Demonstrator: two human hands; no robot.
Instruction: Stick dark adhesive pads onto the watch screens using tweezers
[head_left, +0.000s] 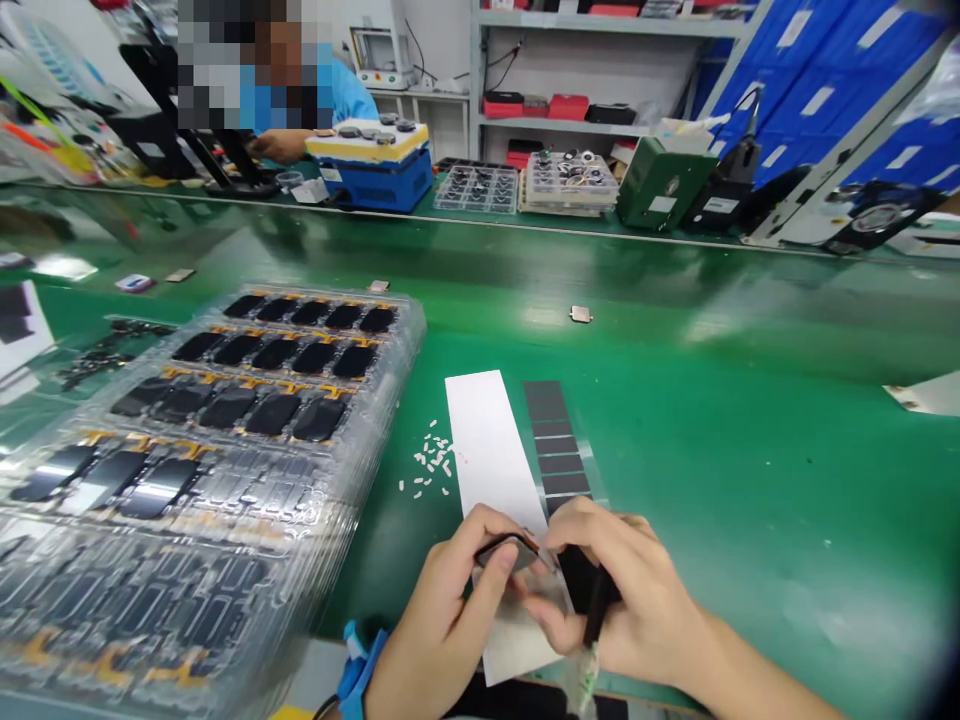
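My left hand point(454, 605), wearing a blue wrist strap point(360, 672), grips a small dark display panel point(506, 553) between thumb and fingers. Close beside it, the fingers of my right hand point(645, 590) are bent at the panel's right edge. A black pen-shaped tool point(597, 612) with a clear, taped-looking end is tucked in my right hand. Whether its fingertips also pinch something small is unclear. Both hands are over a long white paper strip point(491, 450). Alongside lies a clear sheet with black rectangular stickers point(549, 402), partly covered by my right hand.
Stacked clear trays point(394, 400) with rows of dark displays fill the left. Small white scraps point(433, 460) lie beside the paper. Across the green bench point(750, 480) are a metallic piece point(580, 314) and a moving belt-like surface. Behind, a blue machine point(386, 180) stands near another person.
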